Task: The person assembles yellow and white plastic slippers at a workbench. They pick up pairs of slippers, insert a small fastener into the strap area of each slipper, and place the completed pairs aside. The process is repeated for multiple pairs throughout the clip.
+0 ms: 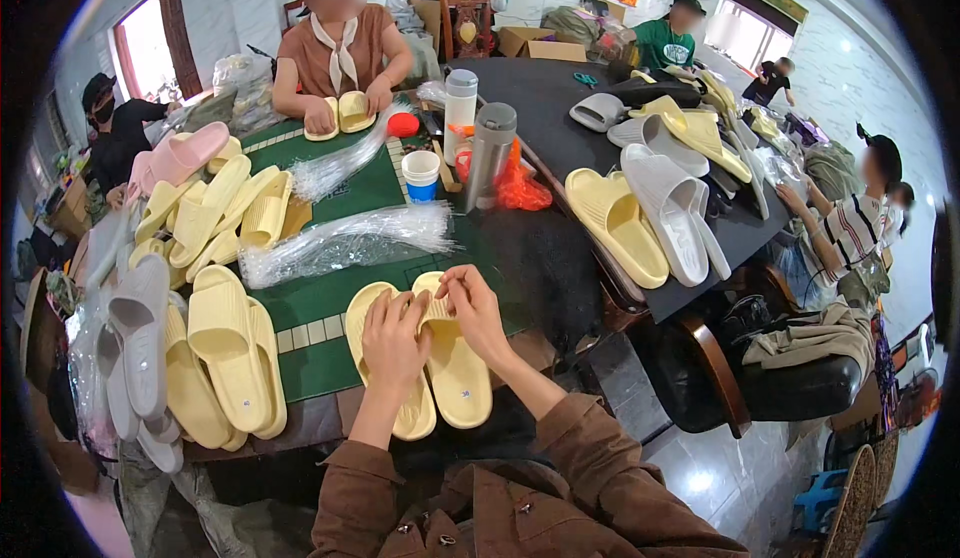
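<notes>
Brown sleeves [600, 458] lay nearest, behind a pair of yellow slippers [462, 383] at the near edge of the green-covered desk [312, 370]. The left hand [395, 333], half open, curved over one slipper; the right hand's [472, 306] fingers nearly pinched at the other's strap, any grip unclear for both hands.

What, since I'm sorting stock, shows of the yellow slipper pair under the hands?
The yellow slipper pair looks like moulded foam, with broad straps and open heels. They lie side by side, soles down, toes pointing away over a green mat. A pale sticker marks the right heel. The left hand partly covers the left strap; the right hand is at the other.
</notes>
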`<state>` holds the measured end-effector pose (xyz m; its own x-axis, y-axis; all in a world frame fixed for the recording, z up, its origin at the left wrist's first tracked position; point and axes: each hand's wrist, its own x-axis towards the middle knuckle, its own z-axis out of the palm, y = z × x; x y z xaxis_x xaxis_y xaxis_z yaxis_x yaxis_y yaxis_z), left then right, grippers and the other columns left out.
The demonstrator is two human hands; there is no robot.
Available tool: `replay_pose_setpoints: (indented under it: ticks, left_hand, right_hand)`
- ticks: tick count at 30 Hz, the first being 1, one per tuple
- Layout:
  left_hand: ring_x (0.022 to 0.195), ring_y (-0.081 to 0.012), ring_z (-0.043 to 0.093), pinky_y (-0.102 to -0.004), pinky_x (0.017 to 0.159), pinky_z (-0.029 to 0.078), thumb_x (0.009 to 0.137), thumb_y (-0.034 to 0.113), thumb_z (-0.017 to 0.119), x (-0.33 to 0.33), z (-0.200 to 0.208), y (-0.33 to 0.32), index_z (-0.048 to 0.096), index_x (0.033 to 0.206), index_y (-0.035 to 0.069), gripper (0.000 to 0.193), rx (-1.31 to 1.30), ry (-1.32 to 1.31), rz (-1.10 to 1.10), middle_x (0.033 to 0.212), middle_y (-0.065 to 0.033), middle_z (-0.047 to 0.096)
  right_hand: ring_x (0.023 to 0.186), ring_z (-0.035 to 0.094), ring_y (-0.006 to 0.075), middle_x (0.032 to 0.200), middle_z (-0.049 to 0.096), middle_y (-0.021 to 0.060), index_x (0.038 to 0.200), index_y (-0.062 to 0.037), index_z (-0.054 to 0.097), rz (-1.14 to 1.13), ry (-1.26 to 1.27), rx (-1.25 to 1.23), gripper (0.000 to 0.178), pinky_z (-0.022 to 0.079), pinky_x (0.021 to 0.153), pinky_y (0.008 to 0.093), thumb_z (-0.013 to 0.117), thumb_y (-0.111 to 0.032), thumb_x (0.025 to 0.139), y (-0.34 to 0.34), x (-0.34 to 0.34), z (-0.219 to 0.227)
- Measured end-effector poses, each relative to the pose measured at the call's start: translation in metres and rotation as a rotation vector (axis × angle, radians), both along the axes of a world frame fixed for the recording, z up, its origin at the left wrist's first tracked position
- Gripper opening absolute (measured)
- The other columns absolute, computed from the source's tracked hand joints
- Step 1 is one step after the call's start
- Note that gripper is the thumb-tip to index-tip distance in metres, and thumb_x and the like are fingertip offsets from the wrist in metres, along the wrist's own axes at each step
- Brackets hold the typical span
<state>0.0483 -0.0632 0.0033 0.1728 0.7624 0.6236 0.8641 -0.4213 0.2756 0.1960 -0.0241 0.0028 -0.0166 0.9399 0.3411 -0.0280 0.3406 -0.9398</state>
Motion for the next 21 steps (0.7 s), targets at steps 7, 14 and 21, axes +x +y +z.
replay_pose_setpoints:
  ticks: [7,14,21]
  left_hand:
    - [0.116,-0.0349,0.052,-0.0458,0.101,0.041,0.070,0.010,0.071,0.001,-0.003,0.003,0.065,0.117,0.013,0.047,0.011,-0.028,-0.011,0.112,-0.0082,0.062]
    - [0.116,-0.0351,0.052,-0.0462,0.101,0.041,0.071,0.009,0.070,0.002,-0.002,0.003,0.065,0.117,0.012,0.046,0.020,-0.015,-0.018,0.112,-0.0085,0.062]
    - [0.116,-0.0361,0.052,-0.0470,0.102,0.040,0.071,0.008,0.069,0.002,-0.007,0.003,0.064,0.118,0.012,0.048,-0.002,0.002,-0.007,0.114,-0.0104,0.061]
  right_hand:
    - [0.079,0.060,0.0117,0.085,0.062,0.0063,0.101,0.0000,0.054,-0.014,-0.087,0.047,0.009,0.048,0.073,0.0258,0.046,-0.003,0.099,-0.030,0.011,-0.004]
    - [0.081,0.062,0.0154,0.087,0.061,0.0088,0.101,0.0009,0.054,-0.056,-0.084,0.093,0.010,0.049,0.075,0.0277,0.045,0.000,0.098,-0.044,0.007,-0.013]
    - [0.078,0.061,0.0167,0.085,0.060,0.0098,0.099,0.0009,0.055,-0.082,-0.144,0.101,0.008,0.048,0.071,0.0287,0.048,0.000,0.096,-0.043,0.002,-0.009]
